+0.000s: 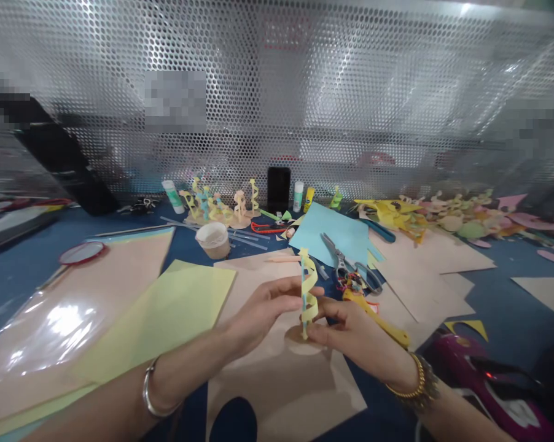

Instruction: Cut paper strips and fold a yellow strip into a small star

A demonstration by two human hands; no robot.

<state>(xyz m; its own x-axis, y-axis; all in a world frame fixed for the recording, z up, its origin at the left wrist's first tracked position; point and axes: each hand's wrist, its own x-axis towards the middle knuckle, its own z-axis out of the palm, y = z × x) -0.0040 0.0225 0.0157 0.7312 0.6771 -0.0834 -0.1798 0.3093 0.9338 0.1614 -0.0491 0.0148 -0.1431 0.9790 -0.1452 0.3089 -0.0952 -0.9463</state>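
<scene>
A small paper model stands upright between my hands, with a pale yellow paper spiral winding round a thin blue stick and a little star at its top. Its foot rests on a round beige paper disc. From the left, my left hand holds the stick between the thumb and the fingers stretched behind it. My right hand is closed on the lower end of the spiral, thumb close to the disc; its fingertips are partly hidden. Beneath lies a beige paper sheet with a round hole cut out.
Scissors lie on blue paper beyond my right hand, near a yellow-handled tool. A white cup stands behind the yellow sheet. Finished paper models, glue sticks and a phone line the back.
</scene>
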